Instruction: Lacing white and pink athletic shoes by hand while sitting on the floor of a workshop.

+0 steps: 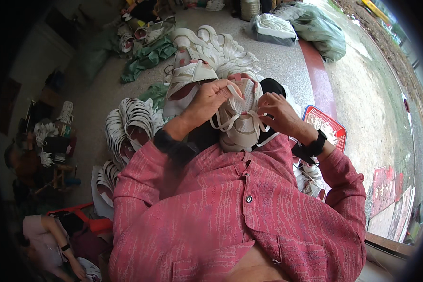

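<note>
A white and beige sneaker (pixel 243 127) with a reddish lining rests on my lap, its toe toward me. A flat white shoelace (pixel 229 121) is threaded through its lower eyelets, with loose ends looping out on both sides. My left hand (pixel 210 101) is closed at the shoe's upper left, pinching a length of the lace between thumb and forefinger. On the other side my right hand (pixel 281 113) is closed with curled fingers on the lace beside the eyelets. Its fingertips are partly hidden.
Beyond my lap lie rows of white shoes (pixel 211 47). Nested shoe uppers (pixel 127 122) stand at my left. At right is a red basket (pixel 341 141) of white laces; farther off are a laces-filled box (pixel 273 29) and a green sack (pixel 322 30). Another person (pixel 51 239) sits lower left.
</note>
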`<state>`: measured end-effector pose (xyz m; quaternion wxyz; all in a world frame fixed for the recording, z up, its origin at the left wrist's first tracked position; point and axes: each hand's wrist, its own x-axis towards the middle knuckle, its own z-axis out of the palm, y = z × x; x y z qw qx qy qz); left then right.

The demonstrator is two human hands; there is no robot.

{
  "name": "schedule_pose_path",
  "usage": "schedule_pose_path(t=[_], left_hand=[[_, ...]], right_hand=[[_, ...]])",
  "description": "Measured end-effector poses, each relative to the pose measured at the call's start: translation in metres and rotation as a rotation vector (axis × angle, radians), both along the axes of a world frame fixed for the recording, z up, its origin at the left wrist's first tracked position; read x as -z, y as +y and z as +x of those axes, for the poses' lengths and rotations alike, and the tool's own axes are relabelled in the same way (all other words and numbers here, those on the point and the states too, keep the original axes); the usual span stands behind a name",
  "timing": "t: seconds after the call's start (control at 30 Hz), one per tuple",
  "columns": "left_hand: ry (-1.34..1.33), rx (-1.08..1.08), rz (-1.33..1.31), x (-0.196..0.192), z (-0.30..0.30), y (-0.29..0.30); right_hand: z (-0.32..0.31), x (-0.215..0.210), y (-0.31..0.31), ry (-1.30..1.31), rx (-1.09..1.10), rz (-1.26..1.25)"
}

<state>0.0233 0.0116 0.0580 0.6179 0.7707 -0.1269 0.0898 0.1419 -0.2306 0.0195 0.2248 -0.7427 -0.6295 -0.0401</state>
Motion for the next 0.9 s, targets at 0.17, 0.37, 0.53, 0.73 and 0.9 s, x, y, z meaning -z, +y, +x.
schedule_pose_path(t=[0.17,0.37,0.53,0.73,0.9], left_hand=[[0.106,0.091,-0.299,-0.043,-0.024,0.003],[0.180,0.021,-0.373,-0.038,-0.025,-0.003],[0.131,-0.003,-0.305,-0.028,-0.008,-0.012],[0.234,-0.094,-0.225,0.013,0.004,-0.003],[0.243,-0.132,-0.321,0.022,0.006,-0.008]], right_hand=[[-0.005,-0.038,-0.017,0.945,-0.118,-0.070],[-0.006,-0.096,-0.023,0.926,0.104,0.286],[-0.001,-0.097,0.001,0.733,0.202,0.292],[0.003,-0.050,0.007,0.474,0.369,0.060],[-0.008,-0.049,0.029,0.336,0.402,-0.058]])
